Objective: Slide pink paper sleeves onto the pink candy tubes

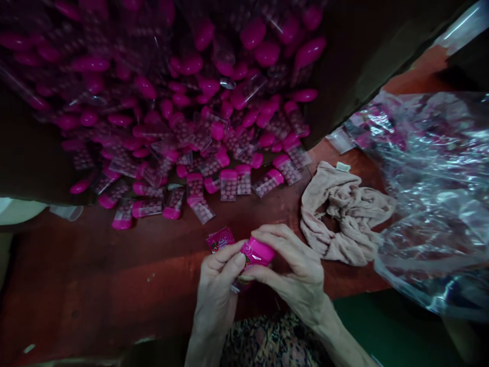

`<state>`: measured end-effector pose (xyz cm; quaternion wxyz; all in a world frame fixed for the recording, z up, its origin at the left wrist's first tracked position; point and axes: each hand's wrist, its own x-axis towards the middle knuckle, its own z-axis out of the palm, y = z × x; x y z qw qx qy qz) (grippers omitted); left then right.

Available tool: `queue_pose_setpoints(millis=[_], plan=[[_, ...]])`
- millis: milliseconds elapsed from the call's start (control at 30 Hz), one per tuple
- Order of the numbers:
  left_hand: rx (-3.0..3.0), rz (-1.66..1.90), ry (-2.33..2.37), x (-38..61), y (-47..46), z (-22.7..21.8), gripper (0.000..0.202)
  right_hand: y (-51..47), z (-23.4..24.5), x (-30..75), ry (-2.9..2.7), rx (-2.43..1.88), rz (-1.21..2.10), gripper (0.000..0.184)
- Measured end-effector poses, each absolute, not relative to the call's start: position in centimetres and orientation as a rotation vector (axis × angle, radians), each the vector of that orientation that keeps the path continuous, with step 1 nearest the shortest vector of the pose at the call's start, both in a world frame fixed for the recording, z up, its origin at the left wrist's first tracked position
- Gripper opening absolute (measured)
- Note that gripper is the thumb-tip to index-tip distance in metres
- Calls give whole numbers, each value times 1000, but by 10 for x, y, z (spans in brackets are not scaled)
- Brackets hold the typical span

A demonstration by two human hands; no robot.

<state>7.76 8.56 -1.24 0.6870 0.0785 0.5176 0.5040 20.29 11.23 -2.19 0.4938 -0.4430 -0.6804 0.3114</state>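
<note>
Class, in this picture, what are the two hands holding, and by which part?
The left hand and right hand hold a small clear plastic tube with a magenta cap, gripping it around the cap and upper body.

Head-worn camera, facing forward and down, close above hands (294, 275).

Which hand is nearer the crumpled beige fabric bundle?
The right hand is nearer, just below and left of the crumpled beige fabric bundle; the left hand is farther left, beyond the right hand.

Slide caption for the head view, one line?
Left hand and right hand grip a pink-capped pack over a red table, beside a heap of similar packs, beige cloth and plastic sheeting.
</note>
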Motion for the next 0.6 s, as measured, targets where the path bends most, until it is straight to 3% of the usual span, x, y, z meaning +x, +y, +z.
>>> queue_pose_setpoints(millis=[400, 600], plan=[[213, 1197, 1276, 81, 83, -13, 13, 109, -26, 199, -1555, -1056, 956, 31], [149, 1178, 1234, 77, 83, -14, 23, 102, -25, 196, -1434, -1152, 1084, 29]])
